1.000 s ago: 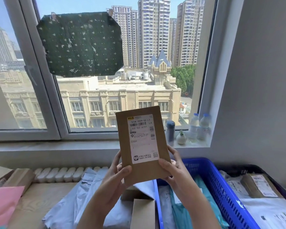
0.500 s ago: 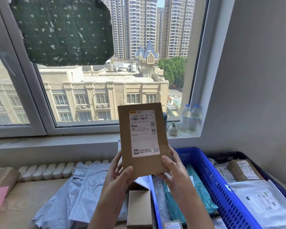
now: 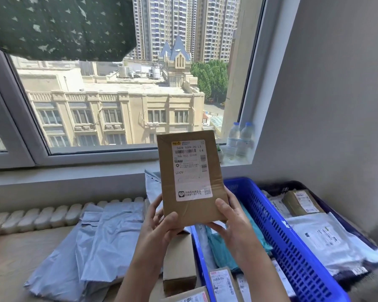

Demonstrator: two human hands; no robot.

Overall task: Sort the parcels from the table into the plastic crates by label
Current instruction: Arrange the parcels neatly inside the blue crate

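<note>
Label-read step. Left hand (image 3: 159,223) and right hand (image 3: 234,221) clamp the cardboard parcel (image 3: 190,171) upright at centre. Next, I'd guess: match code, lower into blue crate (image 3: 292,247), 4 o'clock.

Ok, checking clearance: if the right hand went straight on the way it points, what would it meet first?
Beyond the brown parcel that the right hand grips, probably the windowsill. Depth is unclear, and the parcel hides that stretch.
</note>
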